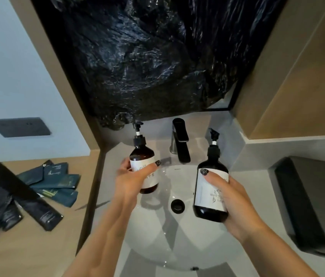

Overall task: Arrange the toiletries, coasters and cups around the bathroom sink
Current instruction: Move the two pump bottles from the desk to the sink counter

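The left hand (131, 178) had its thumb and fingers curled round the white label of a brown pump bottle (144, 166), and the right hand (235, 198) was wrapped likewise round a darker pump bottle (211, 188), thumb across the front of its label. Both bottles were held upright, clear of any surface, above the white sink (157, 232). Between the two hands stood the black faucet (179, 140), and below and between them lay the drain (177, 205). Beyond the left hand's outer side, on a wooden counter (27, 248), dark sachets (57, 184) and long black packets (17, 198) lay in a loose heap. Beyond the right hand's outer side sat a dark box (313, 200) on the grey ledge (257, 156).

The step in hand seemed to be setting the pair on the ledge either side of the faucet. It would go best with each bottle kept vertical and gripped low, put down flat on its base, label turned forward, pump nozzles facing alike, and the base fully on the ledge, not over the basin's edge.

The right-hand label appeared to read "WHITE TE…", the rest hidden by the fingers, under a leaf drawing. The left label carried a few characters I could not read surely. The sachet print was too small.
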### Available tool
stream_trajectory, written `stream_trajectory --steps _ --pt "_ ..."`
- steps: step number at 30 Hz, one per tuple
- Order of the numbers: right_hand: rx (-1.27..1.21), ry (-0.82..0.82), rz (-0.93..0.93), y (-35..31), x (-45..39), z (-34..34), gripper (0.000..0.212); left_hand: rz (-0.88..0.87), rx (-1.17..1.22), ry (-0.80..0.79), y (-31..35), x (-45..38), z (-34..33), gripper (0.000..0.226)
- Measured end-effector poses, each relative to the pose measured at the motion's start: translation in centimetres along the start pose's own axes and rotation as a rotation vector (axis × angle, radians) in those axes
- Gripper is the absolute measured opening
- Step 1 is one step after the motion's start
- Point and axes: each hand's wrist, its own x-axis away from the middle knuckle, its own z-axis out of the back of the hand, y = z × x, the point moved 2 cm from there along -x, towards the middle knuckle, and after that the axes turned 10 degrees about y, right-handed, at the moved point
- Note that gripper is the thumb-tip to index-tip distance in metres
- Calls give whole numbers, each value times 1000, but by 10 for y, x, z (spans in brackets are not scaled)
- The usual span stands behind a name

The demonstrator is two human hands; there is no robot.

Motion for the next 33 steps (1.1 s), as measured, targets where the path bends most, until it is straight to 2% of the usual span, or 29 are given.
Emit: stream_trajectory --steps 3,6,8,12,15,25,33 --pt "44 0 -2 -4 -17 -16 34 -32 -77 38 -1 -43 4 51" --pt "85 -2 11 -6 -33 -32 37 -100 -112 -44 1 -80 7 37" --pt "86 -36 26 -5 -41 -42 46 -127 -153 -107 -2 -103 12 44" --pt "67 -92 32 3 -53 -56 38 -173 -222 -147 -15 -137 20 59" --pt "82 -112 27 12 -59 -64 40 -198 -213 -200 -19 -150 21 63" --pt "149 -131 83 24 -57 -72 51 -212 -204 -218 -26 -169 20 75" --pt "125 -120 50 35 -56 -62 54 -249 -265 -264 -18 -173 15 69"
